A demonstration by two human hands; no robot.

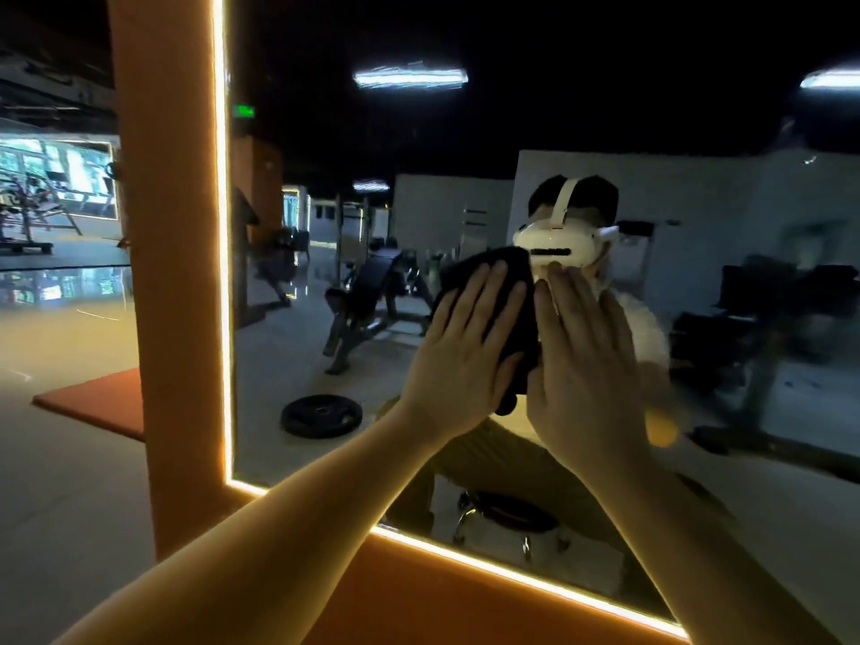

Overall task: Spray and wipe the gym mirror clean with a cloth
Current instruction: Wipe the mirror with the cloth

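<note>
The gym mirror fills the middle and right of the head view, edged by a glowing light strip. A dark cloth lies flat against the glass at about chest height. My left hand presses on the cloth with its palm flat and fingers pointing up. My right hand is flat next to it, with its thumb side over the cloth's right edge. Most of the cloth is hidden under both hands. No spray bottle is in view.
An orange padded frame borders the mirror on the left and below. The glass reflects a weight bench, a weight plate on the floor, a rolling stool and a person wearing a headset. An orange mat lies on the floor at left.
</note>
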